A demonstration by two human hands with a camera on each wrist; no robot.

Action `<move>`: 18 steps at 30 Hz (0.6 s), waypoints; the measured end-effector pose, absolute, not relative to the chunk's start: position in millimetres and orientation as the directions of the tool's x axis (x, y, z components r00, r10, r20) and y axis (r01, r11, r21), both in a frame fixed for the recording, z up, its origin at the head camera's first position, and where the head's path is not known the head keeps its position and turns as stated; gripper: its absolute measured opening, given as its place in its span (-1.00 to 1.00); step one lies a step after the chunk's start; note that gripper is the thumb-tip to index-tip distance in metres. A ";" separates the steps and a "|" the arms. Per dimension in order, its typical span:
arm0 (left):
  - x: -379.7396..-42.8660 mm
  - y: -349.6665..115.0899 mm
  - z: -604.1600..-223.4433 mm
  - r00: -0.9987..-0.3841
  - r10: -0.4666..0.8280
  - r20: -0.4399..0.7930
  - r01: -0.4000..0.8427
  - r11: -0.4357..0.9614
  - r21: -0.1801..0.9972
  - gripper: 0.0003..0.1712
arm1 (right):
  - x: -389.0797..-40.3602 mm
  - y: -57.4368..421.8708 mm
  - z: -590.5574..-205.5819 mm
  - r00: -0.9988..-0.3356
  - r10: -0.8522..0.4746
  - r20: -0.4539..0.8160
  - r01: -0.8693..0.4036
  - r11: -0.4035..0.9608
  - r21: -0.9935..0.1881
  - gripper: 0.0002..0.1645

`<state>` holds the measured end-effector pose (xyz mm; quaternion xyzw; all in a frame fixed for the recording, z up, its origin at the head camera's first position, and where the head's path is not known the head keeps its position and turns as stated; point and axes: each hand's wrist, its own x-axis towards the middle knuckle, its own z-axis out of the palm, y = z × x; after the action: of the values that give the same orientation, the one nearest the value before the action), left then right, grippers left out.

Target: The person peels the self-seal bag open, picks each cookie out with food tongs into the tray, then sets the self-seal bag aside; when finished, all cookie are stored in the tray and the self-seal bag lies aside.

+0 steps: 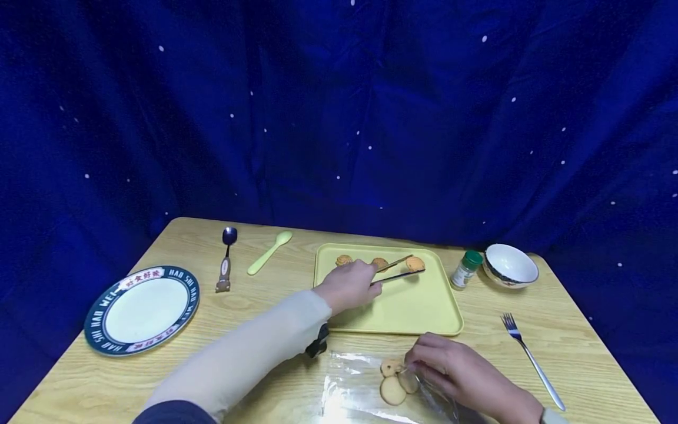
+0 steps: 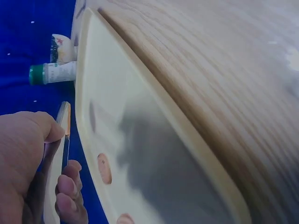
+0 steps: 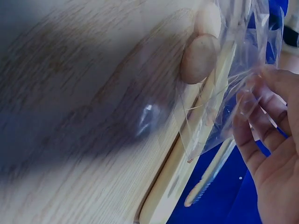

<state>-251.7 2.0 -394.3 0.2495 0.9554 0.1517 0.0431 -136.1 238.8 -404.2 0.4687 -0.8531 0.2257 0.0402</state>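
A person's left hand (image 1: 349,287) grips tongs (image 1: 392,278) holding a cookie (image 1: 415,263) ahead of it, over a yellow tray (image 1: 413,309), while the right hand (image 1: 458,370) pinches a clear bag (image 1: 346,383) of biscuits (image 1: 392,391); a slackened squeeze could drop the cookie, a tug spill the biscuits.

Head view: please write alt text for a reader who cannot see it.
A person's left grip holds tongs with a cookie between their tips over a yellow tray where two others lie; the right grip pinches a clear bag of cookies in front. A plate and two spoons lie left; a jar, bowl and fork right.
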 end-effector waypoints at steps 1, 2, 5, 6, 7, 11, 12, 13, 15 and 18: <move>-254.0 7.2 -395.5 -0.874 0.485 -0.015 0.457 0.832 0.315 -0.71 | -136.1 238.4 -404.4 -0.555 -0.783 0.282 -0.820 0.458 -0.342 -0.78; -255.9 11.6 -396.6 -0.878 0.478 -0.021 0.448 0.837 0.316 -0.74 | -136.2 237.9 -404.6 -0.552 -0.784 0.285 -0.823 0.457 -0.338 -0.78; -260.5 20.5 -400.5 -0.888 0.457 -0.046 0.422 0.851 0.314 -0.65 | -136.6 236.4 -405.0 -0.546 -0.785 0.292 -0.827 0.449 -0.337 -0.79; -261.7 22.4 -401.7 -0.890 0.452 -0.056 0.414 0.855 0.314 -0.63 | -136.5 236.1 -405.2 -0.544 -0.786 0.294 -0.828 0.447 -0.338 -0.79; -262.8 24.0 -403.0 -0.894 0.444 -0.063 0.405 0.859 0.313 -0.60 | -136.6 235.7 -405.3 -0.540 -0.787 0.299 -0.831 0.443 -0.336 -0.79; -266.3 28.2 -407.0 -0.899 0.430 -0.081 0.389 0.870 0.304 -0.58 | -136.9 234.7 -406.3 -0.525 -0.791 0.314 -0.842 0.429 -0.325 -0.77; -267.0 28.9 -407.8 -0.900 0.429 -0.083 0.387 0.871 0.302 -0.59 | -137.1 234.5 -406.6 -0.521 -0.793 0.317 -0.845 0.426 -0.323 -0.77; -267.5 29.4 -408.6 -0.900 0.427 -0.085 0.385 0.872 0.301 -0.60 | -137.3 234.3 -406.8 -0.519 -0.793 0.318 -0.846 0.425 -0.322 -0.77; -268.1 29.6 -409.7 -0.902 0.424 -0.084 0.382 0.873 0.301 -0.61 | -137.6 234.1 -407.0 -0.516 -0.795 0.318 -0.848 0.423 -0.318 -0.77; -268.1 29.1 -411.3 -0.904 0.421 -0.075 0.381 0.873 0.305 -0.65 | -137.3 234.3 -406.3 -0.532 -0.791 0.302 -0.837 0.436 -0.330 -0.78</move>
<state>-268.1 29.1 -411.3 0.2078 0.9651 0.1432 0.0695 -137.3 234.3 -406.3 0.4813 -0.8459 0.2243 0.0508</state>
